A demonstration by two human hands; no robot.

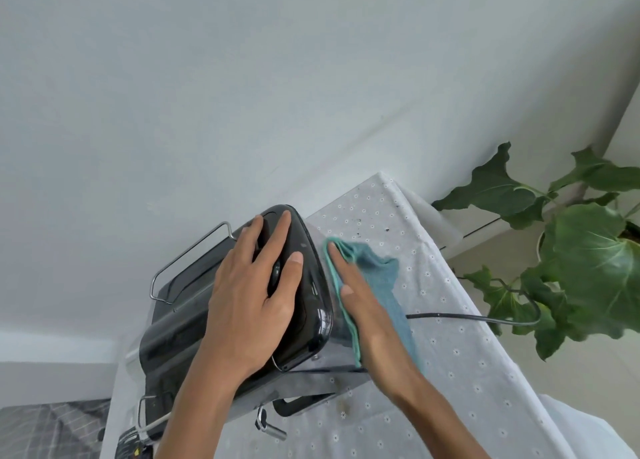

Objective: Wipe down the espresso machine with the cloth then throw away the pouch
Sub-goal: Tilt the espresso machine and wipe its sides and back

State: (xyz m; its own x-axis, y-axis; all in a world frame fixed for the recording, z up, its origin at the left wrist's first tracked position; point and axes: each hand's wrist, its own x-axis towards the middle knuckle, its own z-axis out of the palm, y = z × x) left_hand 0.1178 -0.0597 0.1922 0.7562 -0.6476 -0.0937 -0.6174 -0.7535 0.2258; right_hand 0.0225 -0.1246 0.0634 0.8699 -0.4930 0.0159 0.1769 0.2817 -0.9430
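The black and steel espresso machine (311, 251) stands on a table with a white flowered cloth. My left hand (256, 296) lies flat on its glossy black top, fingers spread. My right hand (360, 306) presses a teal cloth (381, 271) flat against the machine's right side wall, fingers extended. The cloth hangs partly free behind my hand. No pouch is in view.
The tablecloth (450, 337) covers the table to the right of the machine. A black power cord (467, 316) runs from the machine towards a large green plant (581, 261) at the right. A steel steam wand (266, 424) sticks out below. The white wall is close behind.
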